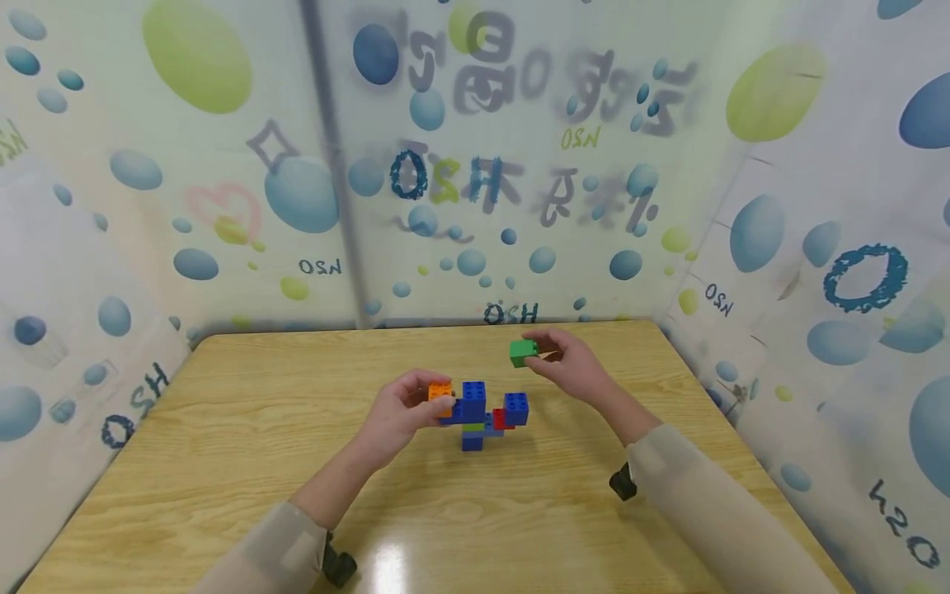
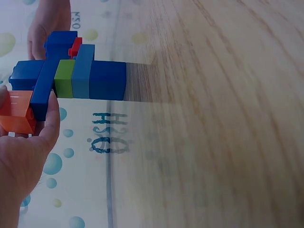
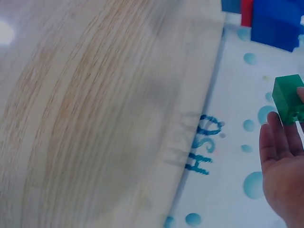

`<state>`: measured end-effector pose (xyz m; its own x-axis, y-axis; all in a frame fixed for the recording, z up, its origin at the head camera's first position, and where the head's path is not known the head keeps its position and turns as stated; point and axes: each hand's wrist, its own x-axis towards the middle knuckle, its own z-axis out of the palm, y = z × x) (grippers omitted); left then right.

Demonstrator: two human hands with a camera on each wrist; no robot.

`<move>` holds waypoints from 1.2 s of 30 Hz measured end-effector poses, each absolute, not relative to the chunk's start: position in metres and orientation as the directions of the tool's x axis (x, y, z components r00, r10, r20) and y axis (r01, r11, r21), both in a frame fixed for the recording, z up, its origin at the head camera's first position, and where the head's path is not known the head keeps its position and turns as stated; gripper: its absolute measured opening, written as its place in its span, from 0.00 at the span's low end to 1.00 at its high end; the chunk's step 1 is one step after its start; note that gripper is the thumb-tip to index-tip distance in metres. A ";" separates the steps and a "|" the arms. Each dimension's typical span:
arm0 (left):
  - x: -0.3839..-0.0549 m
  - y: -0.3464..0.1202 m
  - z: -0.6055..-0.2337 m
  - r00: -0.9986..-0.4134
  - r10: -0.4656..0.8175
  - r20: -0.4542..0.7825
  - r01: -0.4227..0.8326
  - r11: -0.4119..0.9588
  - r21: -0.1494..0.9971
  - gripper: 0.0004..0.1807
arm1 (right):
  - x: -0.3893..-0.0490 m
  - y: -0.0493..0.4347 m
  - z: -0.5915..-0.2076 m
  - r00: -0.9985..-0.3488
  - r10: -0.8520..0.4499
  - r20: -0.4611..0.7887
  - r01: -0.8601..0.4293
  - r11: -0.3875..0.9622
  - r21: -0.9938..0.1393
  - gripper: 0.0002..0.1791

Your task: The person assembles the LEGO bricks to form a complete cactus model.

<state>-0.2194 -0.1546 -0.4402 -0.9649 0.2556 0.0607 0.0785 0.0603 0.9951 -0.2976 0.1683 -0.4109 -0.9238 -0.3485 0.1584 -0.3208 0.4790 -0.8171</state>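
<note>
A model of toy building bricks stands on the wooden table, with a tall blue brick [image 1: 473,401] on top and a lime-green brick [image 2: 64,78] lower down. On its right side, a red brick [image 1: 500,418] carries a blue brick [image 1: 516,408]. My left hand [image 1: 397,417] pinches an orange brick [image 2: 18,111] at the model's left end, against a long blue brick [image 2: 43,90]. Whether the two are joined I cannot tell. Beyond the model on the right, my right hand [image 1: 567,363] holds a green brick [image 3: 288,99] above the table, apart from the model.
The wooden table [image 1: 245,412] reaches back to a patterned curtain [image 1: 445,206], which also hangs along both sides. Small black devices sit at the left sleeve [image 1: 270,549] and the right sleeve [image 1: 690,487].
</note>
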 end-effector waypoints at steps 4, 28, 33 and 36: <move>-0.220 -0.155 -0.440 -0.965 0.254 0.058 0.075 0.060 0.995 0.22 | -0.287 0.164 -0.401 -0.906 -0.380 0.189 -0.357 0.443 -0.822 0.25; -0.221 -0.155 -0.441 -0.962 0.266 0.054 0.068 0.044 0.997 0.23 | -0.255 0.131 -0.378 -0.786 -0.557 0.267 -0.524 0.373 -0.765 0.25; -0.220 -0.155 -0.441 -0.963 0.264 0.052 0.066 0.044 0.997 0.23 | -0.254 0.125 -0.377 -0.769 -0.585 0.260 -0.539 0.373 -0.756 0.24; -0.220 -0.155 -0.441 -0.964 0.261 0.044 0.057 0.042 0.997 0.23 | -0.254 0.122 -0.377 -0.761 -0.593 0.263 -0.546 0.368 -0.753 0.23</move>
